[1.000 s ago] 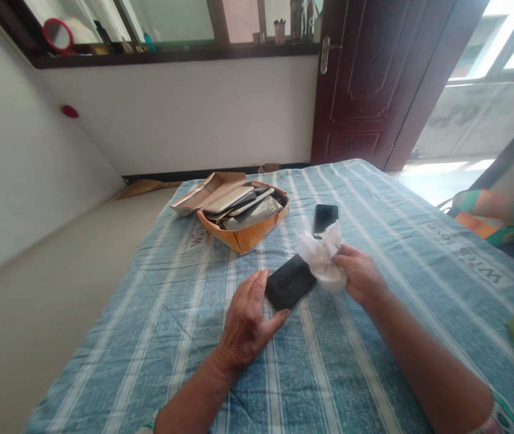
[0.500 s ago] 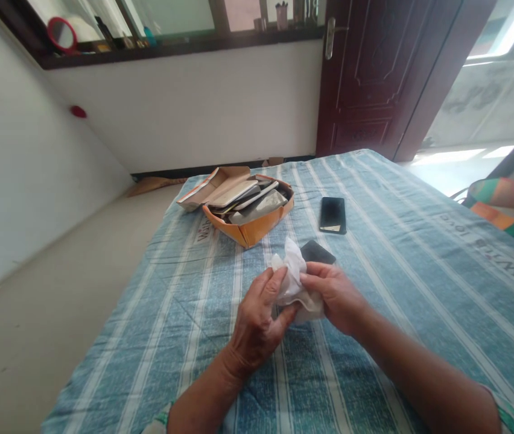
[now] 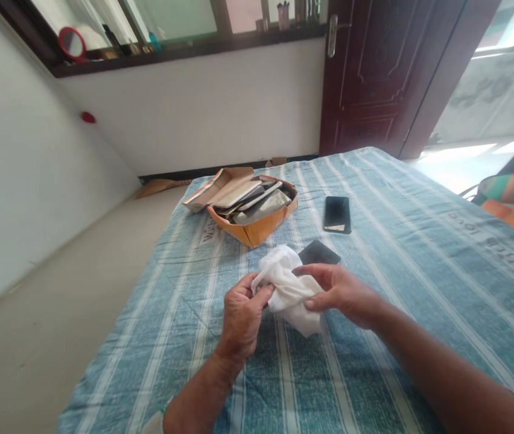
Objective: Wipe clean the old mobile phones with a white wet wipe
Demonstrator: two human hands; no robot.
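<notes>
Your crumpled, thin white cloth (image 3: pixel 300 299) is at the centre, bunched between your two hands above the blue, white-striped fabric cover (image 3: pixel 184 343). From the cloth, your left hand (image 3: pixel 242 314) comes in at 8 o'clock, its thumb pressed over the near edge and its fingers curled behind, so it has a firm pinch there. Your right hand (image 3: pixel 353 295) comes in at 3 o'clock; its thumb and forefinger touch the cloth with a gap between their tips, and whether they nip a fold you cannot tell from here.

Expect the cloth to be very light, soft and limp: it should drape and bunch rather than hold a shape. Take it by a thick gathered fold or a free edge, as a single layer might slip away. Whether it wraps anything is hidden.

Just beyond, at 1 o'clock, lies a flat, black, rectangular object (image 3: pixel 319 251), partly covered by your right hand; it looks stiff and maybe slick, so best held by its side edges. Farther along 1 o'clock lies a glossy black smartphone (image 3: pixel 337 212), its glass likely fragile. At 11 o'clock sits an open orange cardboard box (image 3: pixel 266 229) filled with flat items.
</notes>
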